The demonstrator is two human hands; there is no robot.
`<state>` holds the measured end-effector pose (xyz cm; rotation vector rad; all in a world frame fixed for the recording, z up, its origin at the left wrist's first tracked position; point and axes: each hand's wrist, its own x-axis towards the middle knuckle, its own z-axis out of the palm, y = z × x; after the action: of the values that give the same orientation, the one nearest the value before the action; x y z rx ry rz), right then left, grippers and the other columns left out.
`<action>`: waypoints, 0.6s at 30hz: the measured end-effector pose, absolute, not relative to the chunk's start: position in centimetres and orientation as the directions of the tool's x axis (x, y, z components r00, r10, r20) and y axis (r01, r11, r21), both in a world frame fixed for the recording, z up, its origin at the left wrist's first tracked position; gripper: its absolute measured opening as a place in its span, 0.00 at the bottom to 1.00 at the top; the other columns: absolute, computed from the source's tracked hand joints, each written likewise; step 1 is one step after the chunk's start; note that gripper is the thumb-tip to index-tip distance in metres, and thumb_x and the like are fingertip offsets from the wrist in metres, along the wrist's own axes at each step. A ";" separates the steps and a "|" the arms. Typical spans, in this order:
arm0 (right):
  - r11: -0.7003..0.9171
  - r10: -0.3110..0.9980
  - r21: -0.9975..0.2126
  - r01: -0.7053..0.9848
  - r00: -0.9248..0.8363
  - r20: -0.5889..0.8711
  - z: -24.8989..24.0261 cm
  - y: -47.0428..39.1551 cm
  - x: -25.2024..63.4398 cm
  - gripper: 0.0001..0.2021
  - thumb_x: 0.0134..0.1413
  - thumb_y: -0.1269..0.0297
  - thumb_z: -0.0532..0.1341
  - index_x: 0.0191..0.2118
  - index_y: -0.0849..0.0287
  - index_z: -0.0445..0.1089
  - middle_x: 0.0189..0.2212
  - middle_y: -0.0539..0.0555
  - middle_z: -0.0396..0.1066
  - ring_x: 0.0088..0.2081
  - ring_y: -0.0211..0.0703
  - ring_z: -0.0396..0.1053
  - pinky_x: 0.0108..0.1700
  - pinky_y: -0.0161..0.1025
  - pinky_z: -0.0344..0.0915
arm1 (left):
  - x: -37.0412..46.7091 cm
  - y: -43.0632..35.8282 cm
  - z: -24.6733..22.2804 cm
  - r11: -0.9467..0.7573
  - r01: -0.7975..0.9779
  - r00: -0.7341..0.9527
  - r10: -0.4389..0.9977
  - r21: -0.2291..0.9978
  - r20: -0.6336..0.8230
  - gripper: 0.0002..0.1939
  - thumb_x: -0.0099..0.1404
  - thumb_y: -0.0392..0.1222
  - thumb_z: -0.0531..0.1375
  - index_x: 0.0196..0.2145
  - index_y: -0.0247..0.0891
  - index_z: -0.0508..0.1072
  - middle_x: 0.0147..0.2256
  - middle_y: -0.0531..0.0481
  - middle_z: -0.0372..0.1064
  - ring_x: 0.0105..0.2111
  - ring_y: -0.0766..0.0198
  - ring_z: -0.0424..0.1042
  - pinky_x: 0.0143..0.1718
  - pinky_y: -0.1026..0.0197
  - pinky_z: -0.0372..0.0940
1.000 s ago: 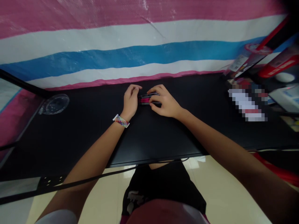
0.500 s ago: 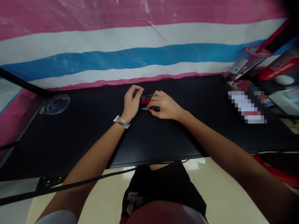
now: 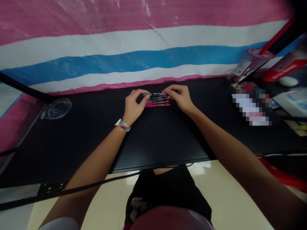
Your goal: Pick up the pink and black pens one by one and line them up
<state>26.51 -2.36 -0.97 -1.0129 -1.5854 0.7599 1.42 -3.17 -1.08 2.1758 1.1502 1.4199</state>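
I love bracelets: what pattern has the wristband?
The wristband has short multicoloured streaks, best seen in the head view.

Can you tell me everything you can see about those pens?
The pens are thin and straight, and look like plastic. They lie side by side, running left to right, on the black desk. The nearest ones are pink, with red near their right ends; the farther ones are dark and grey. The left hand pinches the farthest one's left end, and the right hand has fingertips at its right end. Any writing is too small to read.
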 end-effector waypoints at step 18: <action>0.241 0.961 -0.963 -0.123 -0.112 0.254 -2.4 -0.9 27.4 0.14 0.48 0.53 0.82 0.41 0.49 0.89 0.36 0.53 0.86 0.34 0.45 0.79 0.47 0.51 0.80 | 0.8 -2.4 -1.4 -0.588 0.393 0.172 0.802 0.707 0.571 0.14 0.78 0.56 0.64 0.39 0.44 0.78 0.38 0.50 0.79 0.40 0.57 0.77 0.47 0.54 0.70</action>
<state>27.43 -0.92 -2.37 -0.8814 -1.3279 1.1605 0.84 -2.40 -1.37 2.0569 1.1291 1.3934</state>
